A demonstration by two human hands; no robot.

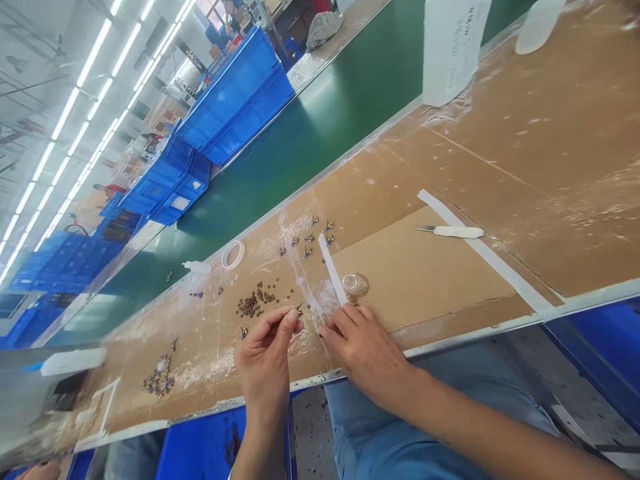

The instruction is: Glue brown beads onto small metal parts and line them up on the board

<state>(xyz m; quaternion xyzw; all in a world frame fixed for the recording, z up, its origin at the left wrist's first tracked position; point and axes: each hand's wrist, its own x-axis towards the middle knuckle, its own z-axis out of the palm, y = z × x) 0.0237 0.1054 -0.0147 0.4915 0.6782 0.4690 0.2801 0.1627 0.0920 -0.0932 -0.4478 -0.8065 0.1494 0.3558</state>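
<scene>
While our left hand point(265, 348) pinches a tiny part point(300, 309) that pokes out toward one o'clock, the brown bits point(249, 305) lie near that pinch, toward nine o'clock, in a loose heap. Our right hand point(369, 350) is farther from them; we can't tell if it holds anything.
</scene>
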